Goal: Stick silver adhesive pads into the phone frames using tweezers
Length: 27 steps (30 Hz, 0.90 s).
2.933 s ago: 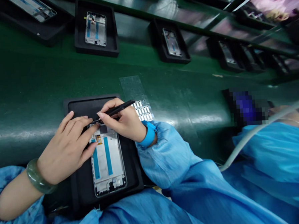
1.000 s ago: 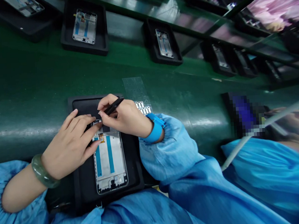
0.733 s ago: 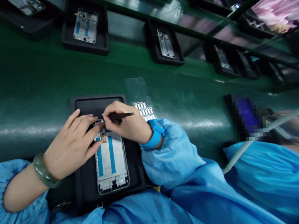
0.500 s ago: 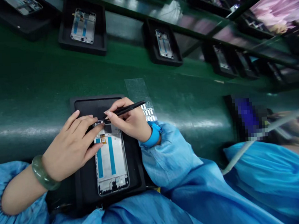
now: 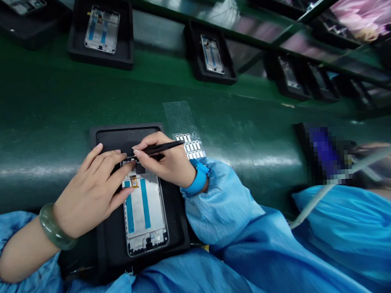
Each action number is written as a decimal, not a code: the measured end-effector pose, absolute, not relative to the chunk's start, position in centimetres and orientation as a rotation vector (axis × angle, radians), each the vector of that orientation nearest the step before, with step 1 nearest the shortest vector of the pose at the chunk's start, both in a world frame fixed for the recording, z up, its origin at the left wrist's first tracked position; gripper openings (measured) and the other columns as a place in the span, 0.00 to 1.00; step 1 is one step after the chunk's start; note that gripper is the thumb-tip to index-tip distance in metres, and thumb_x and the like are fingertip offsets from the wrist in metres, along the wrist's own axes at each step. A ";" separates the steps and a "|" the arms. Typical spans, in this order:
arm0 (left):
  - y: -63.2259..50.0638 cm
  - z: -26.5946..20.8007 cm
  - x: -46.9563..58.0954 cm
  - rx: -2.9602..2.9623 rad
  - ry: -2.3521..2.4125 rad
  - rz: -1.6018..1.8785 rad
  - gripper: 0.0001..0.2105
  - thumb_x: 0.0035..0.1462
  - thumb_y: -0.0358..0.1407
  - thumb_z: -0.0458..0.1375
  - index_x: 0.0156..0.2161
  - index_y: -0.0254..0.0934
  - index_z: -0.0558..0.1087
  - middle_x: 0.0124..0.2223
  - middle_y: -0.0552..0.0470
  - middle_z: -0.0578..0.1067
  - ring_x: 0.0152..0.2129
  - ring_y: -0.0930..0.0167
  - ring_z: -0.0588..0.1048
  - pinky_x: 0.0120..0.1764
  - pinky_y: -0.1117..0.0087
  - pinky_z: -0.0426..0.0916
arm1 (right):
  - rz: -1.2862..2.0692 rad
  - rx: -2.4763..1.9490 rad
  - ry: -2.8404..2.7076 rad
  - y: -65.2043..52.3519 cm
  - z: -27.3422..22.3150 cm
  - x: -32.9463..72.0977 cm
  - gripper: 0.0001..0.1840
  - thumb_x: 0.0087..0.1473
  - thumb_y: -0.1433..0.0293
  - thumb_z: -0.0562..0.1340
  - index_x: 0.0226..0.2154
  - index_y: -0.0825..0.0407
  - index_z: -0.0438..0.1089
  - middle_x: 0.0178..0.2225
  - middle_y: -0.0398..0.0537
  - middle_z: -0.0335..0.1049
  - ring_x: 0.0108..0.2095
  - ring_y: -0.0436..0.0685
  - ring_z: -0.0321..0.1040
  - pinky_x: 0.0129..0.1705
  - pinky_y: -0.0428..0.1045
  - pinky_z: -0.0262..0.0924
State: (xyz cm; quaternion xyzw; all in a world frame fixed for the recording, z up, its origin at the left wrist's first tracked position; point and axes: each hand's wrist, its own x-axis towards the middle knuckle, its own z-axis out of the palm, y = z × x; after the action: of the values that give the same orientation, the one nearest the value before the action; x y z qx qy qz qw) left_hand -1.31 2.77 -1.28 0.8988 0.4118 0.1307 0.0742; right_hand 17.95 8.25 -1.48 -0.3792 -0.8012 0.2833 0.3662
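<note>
A silver phone frame with two blue adhesive strips lies in a black foam tray in front of me. Its top edge is under both hands. My left hand rests at the frame's upper left, fingers stretched and apart, the fingertips touching the top edge and the inner face. My right hand pinches black tweezers at the frame's top edge; their tips are hidden by the fingers. A small orange flex connector lies in the frame below my left forefinger.
A clear sheet with white stickers lies right of the tray on the green work surface. Farther back, trays hold more phone frames. At the right are a pale bar and another person's blue sleeve.
My right hand has moved slightly down and left, and the tweezers lie flatter. More of the sticker sheet shows. My left hand stays on the frame.
</note>
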 end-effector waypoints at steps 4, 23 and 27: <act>2.8 -1.4 -1.3 2.700 1.224 0.395 0.20 0.60 0.40 0.50 0.53 0.30 0.66 0.51 0.37 0.67 0.52 0.57 0.65 0.58 0.48 0.53 | 0.661 -0.924 -2.109 8.3 -1.4 17.8 0.02 0.54 0.72 0.60 0.33 0.53 0.66 0.32 0.43 0.70 0.33 0.47 0.68 0.35 0.43 0.63; 2.8 -1.4 -1.4 2.699 1.244 0.416 0.21 0.59 0.41 0.50 0.53 0.29 0.66 0.50 0.37 0.67 0.51 0.57 0.65 0.58 0.48 0.55 | 0.768 -0.997 -2.107 9.2 -1.1 18.2 0.03 0.54 0.70 0.59 0.32 0.53 0.63 0.31 0.42 0.68 0.29 0.46 0.67 0.32 0.43 0.63; 2.9 -1.5 -1.4 2.700 1.231 0.431 0.21 0.59 0.41 0.50 0.53 0.29 0.66 0.50 0.37 0.67 0.52 0.57 0.65 0.57 0.48 0.55 | 0.769 -0.934 -2.106 9.3 -0.9 18.2 0.03 0.54 0.72 0.59 0.32 0.54 0.64 0.31 0.42 0.68 0.28 0.45 0.66 0.31 0.42 0.63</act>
State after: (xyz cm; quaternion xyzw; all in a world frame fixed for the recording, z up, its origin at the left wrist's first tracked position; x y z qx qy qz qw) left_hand -1.44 2.85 -1.51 0.8982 0.4094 0.1434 0.0716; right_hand 18.22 9.35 -0.92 -0.3605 -0.8125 0.2966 0.3491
